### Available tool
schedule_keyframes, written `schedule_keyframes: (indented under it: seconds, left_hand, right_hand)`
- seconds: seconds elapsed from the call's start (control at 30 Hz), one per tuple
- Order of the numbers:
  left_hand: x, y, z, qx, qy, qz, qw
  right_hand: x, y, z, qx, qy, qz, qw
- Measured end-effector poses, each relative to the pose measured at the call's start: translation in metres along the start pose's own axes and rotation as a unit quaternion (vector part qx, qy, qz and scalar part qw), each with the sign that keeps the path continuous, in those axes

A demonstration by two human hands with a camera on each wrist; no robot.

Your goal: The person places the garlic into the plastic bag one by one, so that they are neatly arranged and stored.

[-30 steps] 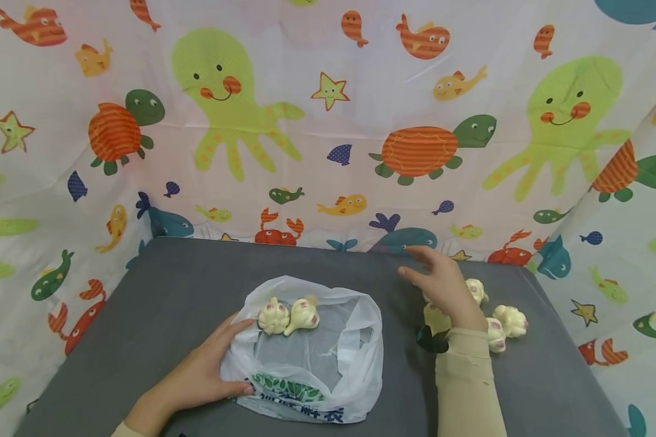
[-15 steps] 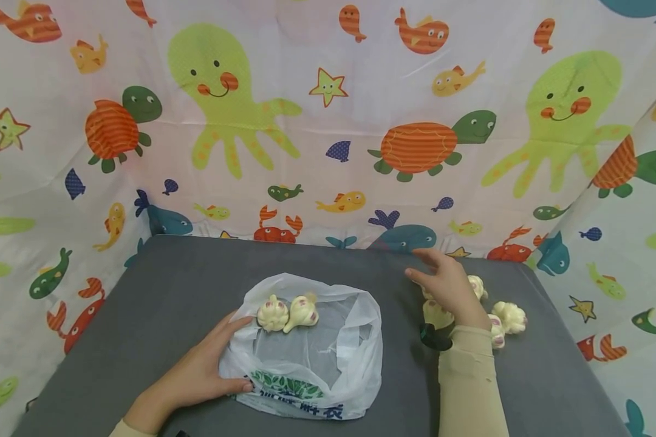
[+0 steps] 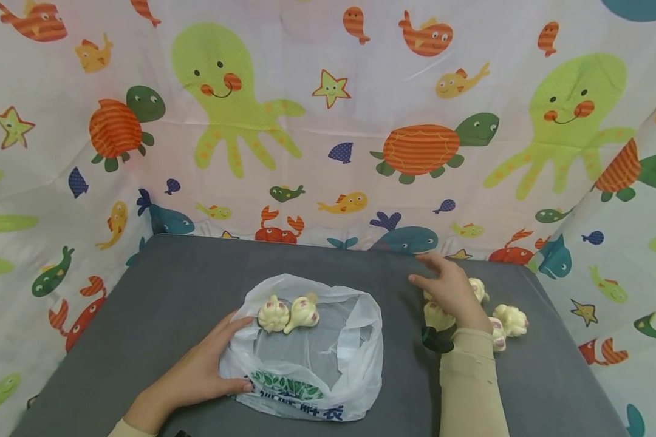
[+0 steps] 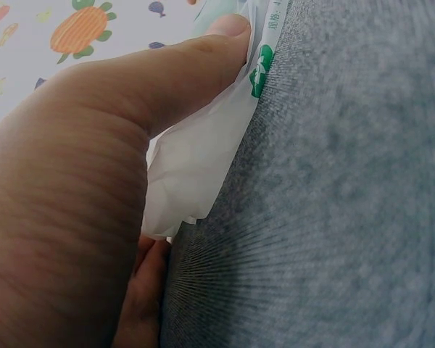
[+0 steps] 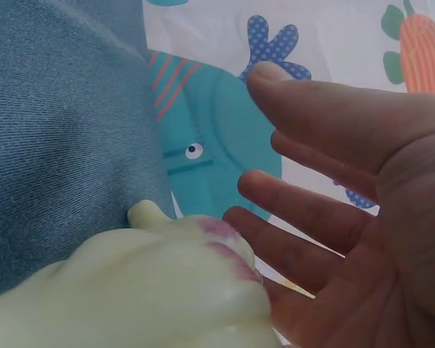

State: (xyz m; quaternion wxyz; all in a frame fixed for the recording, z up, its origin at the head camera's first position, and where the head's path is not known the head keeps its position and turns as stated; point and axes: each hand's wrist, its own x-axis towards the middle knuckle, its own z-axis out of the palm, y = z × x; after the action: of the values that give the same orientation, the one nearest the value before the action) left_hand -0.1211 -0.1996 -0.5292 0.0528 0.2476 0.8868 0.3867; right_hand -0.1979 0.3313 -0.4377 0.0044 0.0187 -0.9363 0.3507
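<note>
A white plastic bag [image 3: 355,364] with green leaf print lies on the grey table, its mouth spread wide. Two garlic bulbs, a round one [image 3: 273,314] and one with a long stem [image 3: 304,312], sit side by side at its back left. Against the bag's left side rests my left hand [image 3: 202,367], fingers spread, thumb along the front; the left wrist view shows the thumb [image 4: 196,65] touching the plastic. My right hand [image 3: 449,288] hovers with parted, relaxed fingers over more garlic bulbs, holding nothing. In the right wrist view a garlic bulb [image 5: 167,283] shows close beside those fingers.
Several garlic bulbs lie at the right of the table, among them one [image 3: 511,320] right of my forearm; my right arm partly hides others. A white curtain [image 3: 317,54] printed with sea animals surrounds the table [image 3: 197,273] at the back and sides.
My right hand has shifted slightly to the right and toward me over the garlic bulbs. The left hand and the bag stay in place.
</note>
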Motion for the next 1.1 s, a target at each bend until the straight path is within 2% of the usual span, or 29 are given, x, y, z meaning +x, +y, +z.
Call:
schedule_keyframes:
  seconds: [0.3,0.6,1.1]
  left_hand:
    - [-0.001,0.001,-0.002,-0.002,0.0,-0.001,1.0]
    - [-0.001,0.001,-0.001,-0.003,-0.001,0.002,1.0]
    - [-0.001,0.002,-0.001,-0.003,-0.002,0.002,1.0]
  right_hand:
    - [0.0,0.0,0.001,0.016,-0.014,0.026,0.9994]
    - [-0.002,0.005,0.003,0.036,-0.024,0.032,0.9986]
    - [-0.001,0.012,0.005,0.03,-0.042,0.035,0.9981]
